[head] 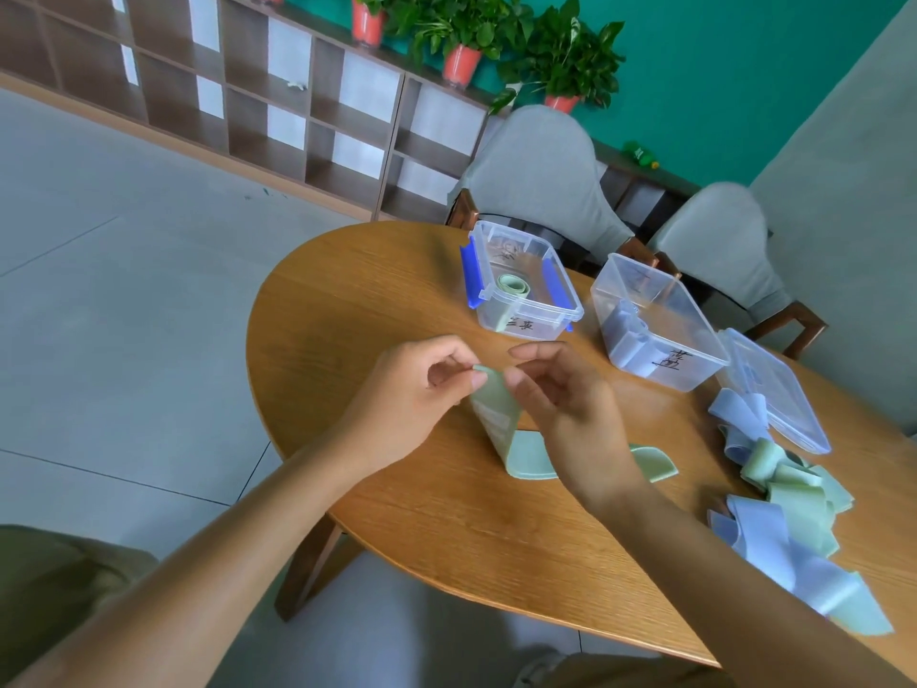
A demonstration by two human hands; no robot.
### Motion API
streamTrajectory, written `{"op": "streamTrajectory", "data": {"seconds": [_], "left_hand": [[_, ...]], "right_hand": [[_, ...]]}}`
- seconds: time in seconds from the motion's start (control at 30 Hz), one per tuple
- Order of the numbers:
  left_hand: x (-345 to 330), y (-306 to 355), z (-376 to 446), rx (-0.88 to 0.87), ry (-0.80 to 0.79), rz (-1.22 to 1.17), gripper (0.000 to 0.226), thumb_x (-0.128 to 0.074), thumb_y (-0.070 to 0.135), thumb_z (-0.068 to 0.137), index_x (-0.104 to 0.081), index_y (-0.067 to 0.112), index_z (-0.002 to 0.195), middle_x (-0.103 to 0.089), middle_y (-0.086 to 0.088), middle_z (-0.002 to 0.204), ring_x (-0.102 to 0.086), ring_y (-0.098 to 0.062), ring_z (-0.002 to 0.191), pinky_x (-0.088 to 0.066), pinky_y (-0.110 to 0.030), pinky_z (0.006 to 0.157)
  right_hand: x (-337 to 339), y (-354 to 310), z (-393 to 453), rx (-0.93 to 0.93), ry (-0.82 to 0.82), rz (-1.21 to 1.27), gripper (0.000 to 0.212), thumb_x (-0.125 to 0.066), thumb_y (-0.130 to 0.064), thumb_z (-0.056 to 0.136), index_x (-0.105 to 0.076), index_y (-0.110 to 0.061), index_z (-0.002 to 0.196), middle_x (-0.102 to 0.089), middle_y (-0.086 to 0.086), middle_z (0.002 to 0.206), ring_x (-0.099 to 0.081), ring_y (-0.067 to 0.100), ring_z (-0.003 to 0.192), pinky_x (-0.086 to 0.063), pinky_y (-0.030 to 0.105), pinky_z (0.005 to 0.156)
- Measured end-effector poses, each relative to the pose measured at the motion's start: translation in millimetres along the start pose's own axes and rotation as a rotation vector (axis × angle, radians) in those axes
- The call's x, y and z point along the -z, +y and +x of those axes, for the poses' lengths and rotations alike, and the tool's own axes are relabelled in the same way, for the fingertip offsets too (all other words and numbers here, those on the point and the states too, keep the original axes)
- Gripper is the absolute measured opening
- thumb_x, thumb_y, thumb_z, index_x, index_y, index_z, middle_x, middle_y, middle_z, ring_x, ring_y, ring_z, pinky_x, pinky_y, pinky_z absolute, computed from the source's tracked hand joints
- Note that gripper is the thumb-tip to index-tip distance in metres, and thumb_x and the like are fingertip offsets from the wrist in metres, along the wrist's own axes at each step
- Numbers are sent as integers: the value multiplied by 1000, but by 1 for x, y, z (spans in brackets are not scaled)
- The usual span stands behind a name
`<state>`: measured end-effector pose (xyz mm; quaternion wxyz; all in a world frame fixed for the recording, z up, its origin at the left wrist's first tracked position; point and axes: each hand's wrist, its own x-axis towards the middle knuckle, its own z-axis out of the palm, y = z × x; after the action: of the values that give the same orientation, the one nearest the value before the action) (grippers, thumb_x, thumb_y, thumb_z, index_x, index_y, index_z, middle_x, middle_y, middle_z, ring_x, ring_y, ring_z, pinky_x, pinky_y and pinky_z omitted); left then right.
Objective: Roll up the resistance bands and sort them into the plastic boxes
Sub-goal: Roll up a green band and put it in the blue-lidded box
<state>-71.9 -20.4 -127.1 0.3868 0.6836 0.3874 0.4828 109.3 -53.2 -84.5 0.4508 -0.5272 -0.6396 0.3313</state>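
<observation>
A pale green resistance band (501, 424) runs from the table up to my hands. My left hand (417, 394) pinches its top end between thumb and fingertips. My right hand (560, 389) pinches the same end from the other side, fingers curled. The band's far end (655, 461) lies flat on the table behind my right wrist. A clear box with blue clips (556, 310) holds one rolled green band (513, 285). A second clear box (694, 360) to its right holds blue bands (632, 335).
A pile of loose blue and green bands (789, 508) lies at the table's right side, next to a clear lid (774, 394). The round wooden table (372, 310) has two grey chairs (541, 176) behind it. A shelf unit stands at the wall.
</observation>
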Motion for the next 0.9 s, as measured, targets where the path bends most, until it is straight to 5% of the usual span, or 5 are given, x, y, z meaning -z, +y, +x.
{"op": "streamTrajectory", "data": {"seconds": [0.17,0.4,0.57,0.73,0.9], "left_hand": [[4,9,4,160,147,-341,10,-64,10,97,-69,1,98,-74,-13,82,-74,-19,73,-58,-26,69],[15,9,14,231,449,-581,13,-63,8,97,-65,-1,107,-75,-14,99,-76,-22,91,-60,-30,83],[26,-1,25,189,608,-418,19,-72,18,93,-69,4,105,-75,-6,100,-74,-15,97,-59,-30,86],[35,-15,43,215,666,-180,19,-71,33,92,-70,15,98,-74,1,95,-71,-9,94,-56,-17,70],[36,-39,63,302,629,-48,11,-70,27,91,-72,17,95,-73,5,92,-69,-10,90,-50,-20,68]], "right_hand": [[-10,-2,-5,-134,-157,197,27,-61,-17,98,-59,-6,123,-75,9,110,-71,21,106,-54,27,92],[-15,-8,-8,-172,-274,56,20,-58,-14,101,-57,-8,120,-76,10,98,-74,32,77,-54,30,72],[-14,-17,-9,-242,-290,110,23,-58,-12,101,-58,-9,123,-76,12,99,-75,35,77,-57,31,65],[-14,-16,-14,-327,-294,172,30,-63,-12,98,-58,-11,127,-76,14,100,-74,37,81,-61,39,69],[-12,-7,-21,-347,-168,129,34,-66,-9,95,-60,-11,128,-77,12,94,-73,17,80,-57,22,69]]}}
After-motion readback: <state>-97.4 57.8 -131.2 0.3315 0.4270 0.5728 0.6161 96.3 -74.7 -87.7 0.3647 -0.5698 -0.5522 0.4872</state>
